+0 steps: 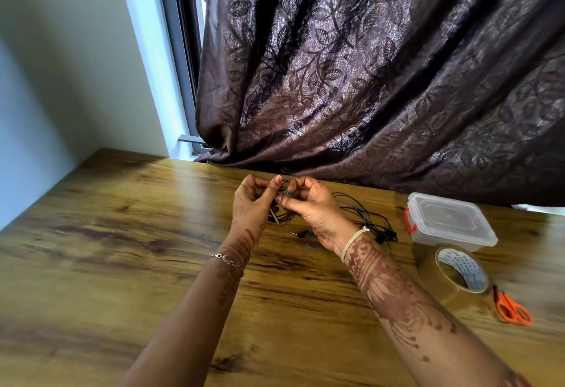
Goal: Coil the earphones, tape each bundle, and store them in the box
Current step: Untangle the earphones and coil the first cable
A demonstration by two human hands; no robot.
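Both hands are raised just above the table [128, 233], near the middle of its far edge, with the earphone coil [285, 196] caught between them. The left hand [252, 206] has its fingers [276, 183] curled and pinching the top of the loops. The right hand [315, 207] meets it from the other side, fingers bent and pinching the same strands. The loops hang down from that pinch, so the bundle's long axis runs roughly upright; motion blur hides the exact turns.

The rest of the loose earphone cord [370, 223] lies on the table to the right of the coil, behind the right wrist, with a jack plug [296, 233] just below the hands. I cannot tell whether this cord joins the coil.

The tape roll [440, 282] stands toward the right edge, beside the right forearm, so the right hand is likely the nearer one for taping. Orange scissors [513, 308] lie just past it. The clear box [449, 218], lid on, sits beyond the tape toward the far right corner and will need opening. The left half of the table offers open room; the curtain [382, 80] hangs close behind the hands.
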